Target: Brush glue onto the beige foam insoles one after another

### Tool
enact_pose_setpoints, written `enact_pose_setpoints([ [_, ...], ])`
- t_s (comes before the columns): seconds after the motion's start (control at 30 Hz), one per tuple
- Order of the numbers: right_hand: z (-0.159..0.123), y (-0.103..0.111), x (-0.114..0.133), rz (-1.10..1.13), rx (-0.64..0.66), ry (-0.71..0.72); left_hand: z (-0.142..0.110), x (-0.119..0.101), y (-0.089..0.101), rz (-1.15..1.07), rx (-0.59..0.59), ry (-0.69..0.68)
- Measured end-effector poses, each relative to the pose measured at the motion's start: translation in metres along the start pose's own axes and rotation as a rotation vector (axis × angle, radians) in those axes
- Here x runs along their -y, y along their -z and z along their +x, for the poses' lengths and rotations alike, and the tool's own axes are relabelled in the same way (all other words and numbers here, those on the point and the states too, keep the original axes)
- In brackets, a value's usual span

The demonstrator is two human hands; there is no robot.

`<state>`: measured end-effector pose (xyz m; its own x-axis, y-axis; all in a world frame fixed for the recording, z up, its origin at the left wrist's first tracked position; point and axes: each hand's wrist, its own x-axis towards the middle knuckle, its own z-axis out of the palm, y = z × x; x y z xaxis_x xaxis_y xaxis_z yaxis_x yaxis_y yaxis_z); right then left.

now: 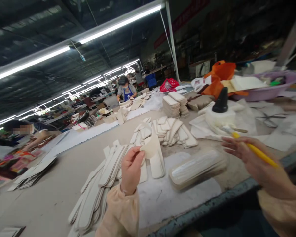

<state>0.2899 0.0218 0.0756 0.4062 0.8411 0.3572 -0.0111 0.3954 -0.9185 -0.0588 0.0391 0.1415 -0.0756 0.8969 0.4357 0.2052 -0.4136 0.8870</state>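
Note:
My left hand point(132, 169) pinches a thin cream-coloured flat piece point(151, 144) between thumb and fingers, above other pale pieces. In my right hand point(254, 161) is a brush with a yellow handle point(261, 154), held against the thumb with the fingers partly stretched. The brush's tip points to a white pot point(219, 119) topped by a black cone. Between my hands lies a stack of long rounded pieces point(197, 168) with a shiny, wet-looking top. Fanned long strips point(96, 194) spread to the left of my left hand, and shorter rounded pieces point(174, 131) lie behind it.
The table's worn metal edge point(207, 207) runs along the near side. Neat stacks point(175, 103) stand farther back. Scissors point(271, 118) and a purple basin point(266, 90) with orange cloth are at right. A co-worker in a blue apron point(127, 93) works at the far end; another person leans in at left.

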Motion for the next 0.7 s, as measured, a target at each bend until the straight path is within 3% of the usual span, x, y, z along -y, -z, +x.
enact_pose_setpoints([
  [0.03,0.002,-0.011,0.002,0.088,0.089,-0.058,-0.003,-0.01,-0.009,-0.202,0.004,0.044],
  [0.1,0.005,-0.032,0.007,0.236,0.137,-0.139,-0.012,-0.023,-0.03,-0.535,0.034,0.153],
  [0.2,0.007,-0.051,0.014,0.385,0.179,-0.243,-0.028,-0.02,-0.054,-0.671,0.097,0.333],
  [0.3,0.009,-0.053,0.012,0.338,0.13,-0.23,-0.04,0.002,-0.064,-0.506,0.137,0.492],
  [0.37,0.012,-0.048,0.006,0.22,0.092,-0.134,-0.044,0.02,-0.064,-0.341,0.156,0.546],
  [0.53,0.018,-0.031,-0.016,-0.323,0.07,0.185,-0.048,0.055,-0.062,-0.078,0.147,0.59],
  [0.7,0.016,-0.019,-0.037,-0.519,0.097,0.234,-0.053,0.072,-0.067,0.099,0.163,0.583],
])
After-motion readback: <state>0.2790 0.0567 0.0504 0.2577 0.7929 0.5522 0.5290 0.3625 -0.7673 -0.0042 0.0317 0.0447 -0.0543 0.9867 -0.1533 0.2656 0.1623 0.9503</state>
